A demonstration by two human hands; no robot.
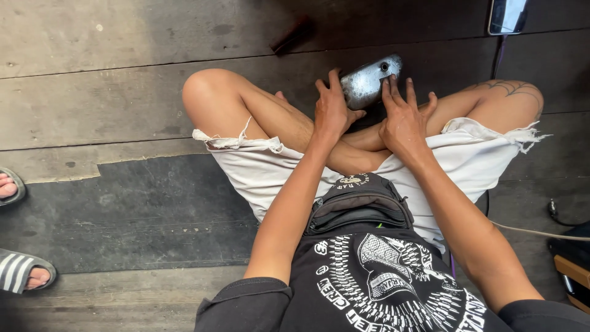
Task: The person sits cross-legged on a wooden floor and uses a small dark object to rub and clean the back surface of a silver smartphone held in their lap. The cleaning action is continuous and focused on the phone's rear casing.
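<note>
Dull grey metal, dented and rounded like a small engine cover with a hole near its upper end (370, 80), is sitting just above the centre of the frame, propped on the crossed shins of the person sitting on the dark wooden plank floor (92, 110). The left hand (332, 110) is pressing against the cover's left side, its fingers (335, 79) spread and reaching up along the edge, the thumb hooking under the lower rim. The right hand (402, 120) is lying against the right side, fingers (393, 86) splayed wide with only the tips touching; neither hand is closing fully round the piece. Judging from this, steadying would be going better with both palms cupping the rims, since the curved skin looks slippery and is resting on legs rather than on anything flat. Open floor is lying beyond the knees toward the top of the frame, apart from a small dark reddish piece (292, 34). Toward the upper right a phone (507, 15) is lying near the edge with a cable running down. At the left border another person's feet in striped sandals (21, 270) are standing well apart.
</note>
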